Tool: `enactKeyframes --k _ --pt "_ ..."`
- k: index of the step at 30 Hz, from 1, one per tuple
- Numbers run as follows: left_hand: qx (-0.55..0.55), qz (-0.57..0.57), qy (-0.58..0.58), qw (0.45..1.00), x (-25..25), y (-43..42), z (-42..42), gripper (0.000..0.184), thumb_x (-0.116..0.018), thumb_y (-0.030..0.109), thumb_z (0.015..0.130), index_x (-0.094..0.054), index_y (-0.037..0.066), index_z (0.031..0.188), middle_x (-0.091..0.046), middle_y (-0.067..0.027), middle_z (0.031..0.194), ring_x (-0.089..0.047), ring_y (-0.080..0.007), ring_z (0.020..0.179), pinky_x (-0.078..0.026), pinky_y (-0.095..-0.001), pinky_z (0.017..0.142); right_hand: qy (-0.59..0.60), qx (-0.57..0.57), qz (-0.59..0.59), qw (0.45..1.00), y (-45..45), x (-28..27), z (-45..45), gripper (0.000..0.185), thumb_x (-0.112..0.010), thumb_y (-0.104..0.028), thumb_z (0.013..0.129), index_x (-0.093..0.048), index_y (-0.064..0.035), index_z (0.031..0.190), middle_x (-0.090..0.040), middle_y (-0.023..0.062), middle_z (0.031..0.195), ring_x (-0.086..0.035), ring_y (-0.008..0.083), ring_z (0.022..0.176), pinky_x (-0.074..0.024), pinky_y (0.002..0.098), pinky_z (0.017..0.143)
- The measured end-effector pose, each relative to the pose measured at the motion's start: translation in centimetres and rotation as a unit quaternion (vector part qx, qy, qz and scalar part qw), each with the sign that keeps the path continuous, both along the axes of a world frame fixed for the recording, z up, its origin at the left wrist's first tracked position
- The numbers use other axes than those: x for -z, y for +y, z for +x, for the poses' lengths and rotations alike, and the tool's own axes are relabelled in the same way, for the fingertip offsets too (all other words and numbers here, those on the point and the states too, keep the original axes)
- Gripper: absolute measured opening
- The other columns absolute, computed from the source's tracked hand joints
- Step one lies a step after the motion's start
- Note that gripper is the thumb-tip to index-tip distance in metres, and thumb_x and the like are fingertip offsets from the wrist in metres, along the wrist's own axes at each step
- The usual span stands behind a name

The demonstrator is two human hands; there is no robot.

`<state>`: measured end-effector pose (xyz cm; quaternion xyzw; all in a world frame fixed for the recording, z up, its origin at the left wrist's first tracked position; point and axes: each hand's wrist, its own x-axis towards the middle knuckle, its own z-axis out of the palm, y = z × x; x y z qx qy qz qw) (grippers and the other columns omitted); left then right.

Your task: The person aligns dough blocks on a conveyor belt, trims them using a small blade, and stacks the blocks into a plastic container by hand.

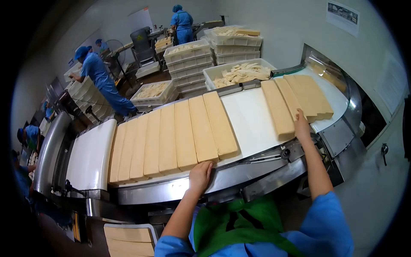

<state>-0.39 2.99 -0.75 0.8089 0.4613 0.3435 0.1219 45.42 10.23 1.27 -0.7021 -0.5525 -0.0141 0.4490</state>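
My left hand (200, 176) is closed, knuckles up, at the near edge of the white conveyor belt (244, 113). It rests against the near ends of a row of long pale-yellow blocks (167, 139); whether anything is inside the fist is hidden. Further right, my right hand (302, 127) is curled around the near end of a long pale-yellow block (287, 94). One more block (277, 109) lies to its left. A tight group of blocks (307, 96) sits to its right, near the bend of the belt.
Stacked white crates (188, 64) and a crate of pale strips (209, 77) stand beyond the belt. A metal rail (162, 190) runs along the near side. A tray of blocks (150, 229) sits at lower left. Co-workers in blue (100, 77) are at the back left.
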Motion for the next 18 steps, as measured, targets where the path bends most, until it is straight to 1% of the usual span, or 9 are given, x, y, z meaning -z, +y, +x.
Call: enactKeyframes --k 2,4,5,8,10,12,13,15,18 --pt "-0.007 0.032 -0.005 0.999 -0.6 0.1 0.6 0.017 -0.052 0.015 0.09 -0.062 0.002 0.096 -0.064 -0.0151 0.091 -0.06 -0.0327 0.086 -0.048 -0.039 0.074 -0.096 0.002 -0.079 0.992 -2.0 -3.7 -5.9 0.06 -0.062 -0.025 0.079 -0.041 -0.0035 0.131 -0.056 0.0258 0.111 -0.056 0.0401 0.1 -0.0466 0.045 0.087" --pt "-0.01 0.021 0.008 1.0 -0.8 -0.1 0.8 0.017 -0.052 0.015 0.09 -0.062 0.002 0.096 -0.064 -0.015 0.09 -0.06 -0.0325 0.086 -0.048 -0.0388 0.074 -0.137 -0.001 -0.118 0.983 0.1 0.6 -8.6 0.07 -0.067 -0.033 0.075 -0.04 -0.0067 0.134 -0.052 0.0244 0.117 -0.056 0.0398 0.1 -0.0468 0.043 0.088" --pt "-0.019 0.014 0.018 1.0 -0.9 -0.1 0.8 0.017 -0.052 0.014 0.09 -0.062 0.002 0.095 -0.064 -0.0148 0.09 -0.06 -0.0323 0.085 -0.048 -0.0387 0.074 -0.049 0.004 -0.121 0.991 0.4 1.3 -10.6 0.071 -0.068 -0.035 0.073 -0.042 -0.0093 0.134 -0.051 0.0236 0.118 -0.055 0.0396 0.101 -0.0463 0.043 0.088" --pt "-0.026 0.029 0.023 0.999 -0.9 -0.2 0.8 0.016 -0.053 0.014 0.09 -0.062 0.002 0.095 -0.064 -0.0142 0.089 -0.061 -0.032 0.084 -0.048 -0.0384 0.074 0.021 -0.034 -0.085 0.996 0.3 1.9 -14.9 0.063 -0.068 -0.031 0.07 -0.051 -0.0174 0.128 -0.05 0.0231 0.116 -0.052 0.0389 0.107 -0.0449 0.0421 0.091" --pt "-0.006 0.04 0.002 0.999 -0.7 0.1 0.8 0.016 -0.053 0.014 0.089 -0.062 0.002 0.094 -0.064 -0.0139 0.089 -0.061 -0.0317 0.083 -0.048 -0.0382 0.073 0.002 -0.062 -0.097 0.993 -0.6 1.9 -16.5 0.06 -0.067 -0.029 0.07 -0.053 -0.0179 0.127 -0.049 0.0238 0.117 -0.051 0.0391 0.108 -0.0447 0.0415 0.092" --pt "0.023 0.059 -0.012 0.998 -0.3 0.1 1.3 0.015 -0.055 0.014 0.089 -0.063 0.003 0.094 -0.064 -0.0127 0.087 -0.062 -0.0307 0.081 -0.049 -0.0379 0.072 0.018 -0.232 -0.066 0.97 -1.1 2.2 -17.3 0.055 -0.064 -0.022 0.072 -0.053 -0.0187 0.126 -0.048 0.0228 0.122 -0.05 0.0381 0.111 -0.0436 0.0398 0.094" --pt "0.025 0.061 -0.013 0.998 -0.4 0.3 1.6 0.015 -0.055 0.014 0.089 -0.063 0.003 0.094 -0.064 -0.0127 0.087 -0.062 -0.0307 0.081 -0.049 -0.0379 0.072 0.017 -0.229 -0.065 0.971 -0.9 1.5 -17.8 0.055 -0.064 -0.022 0.072 -0.053 -0.0187 0.126 -0.048 0.0228 0.122 -0.05 0.0381 0.111 -0.0436 0.0398 0.094" --pt "0.056 0.058 -0.009 0.997 -0.6 0.6 2.4 0.015 -0.055 0.014 0.088 -0.063 0.003 0.095 -0.065 -0.0121 0.088 -0.062 -0.0303 0.081 -0.049 -0.0377 0.071 0.042 -0.343 -0.129 0.93 -0.5 -0.3 -18.5 0.053 -0.061 -0.015 0.074 -0.053 -0.0201 0.126 -0.049 0.0207 0.123 -0.049 0.0362 0.115 -0.0414 0.0386 0.097" --pt "0.051 0.062 0.006 0.997 -0.5 0.7 3.5 0.016 -0.055 0.016 0.088 -0.063 0.005 0.096 -0.064 -0.0107 0.088 -0.062 -0.029 0.081 -0.049 -0.0373 0.07 -0.003 -0.336 -0.105 0.936 0.4 0.6 -17.0 0.052 -0.065 -0.019 0.076 -0.053 -0.0136 0.126 -0.05 0.0181 0.124 -0.049 0.0337 0.115 -0.0395 0.0373 0.098"
